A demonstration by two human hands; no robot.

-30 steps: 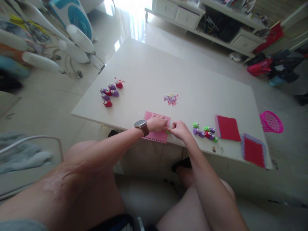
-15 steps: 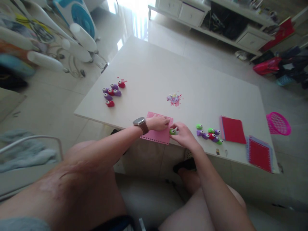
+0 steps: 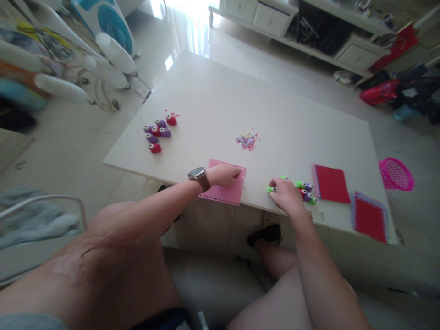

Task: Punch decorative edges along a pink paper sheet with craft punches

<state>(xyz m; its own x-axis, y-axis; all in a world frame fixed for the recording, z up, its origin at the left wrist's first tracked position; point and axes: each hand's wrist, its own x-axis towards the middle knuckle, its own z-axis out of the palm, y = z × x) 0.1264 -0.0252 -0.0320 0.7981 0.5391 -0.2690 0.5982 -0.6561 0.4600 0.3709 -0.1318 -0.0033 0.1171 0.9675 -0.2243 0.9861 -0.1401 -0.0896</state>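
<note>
Pink paper (image 3: 223,195) with small holes along its edges lies at the table's near edge. My left hand (image 3: 225,175), a watch on its wrist, rests on this sheet with its fingers curled; whether it grips anything is hidden. Over to the right, my right hand (image 3: 283,192) is closed on a green punch (image 3: 271,189) at the tabletop. Beside that hand is a group of green, purple and red punches (image 3: 308,194), partly covered by it. Tiny paper cut-outs (image 3: 247,141) are heaped beyond the pink paper.
Red and purple punches (image 3: 154,148) stand on the left of the white table (image 3: 213,91), near red bits of paper. On the right lie a red paper stack (image 3: 332,183) and punched sheets (image 3: 370,217). A pink basket (image 3: 397,174) is past the right edge.
My right hand has moved right, away from the pink paper's edge, carrying the green punch to the nearby punches. My left hand has stayed on the paper.
</note>
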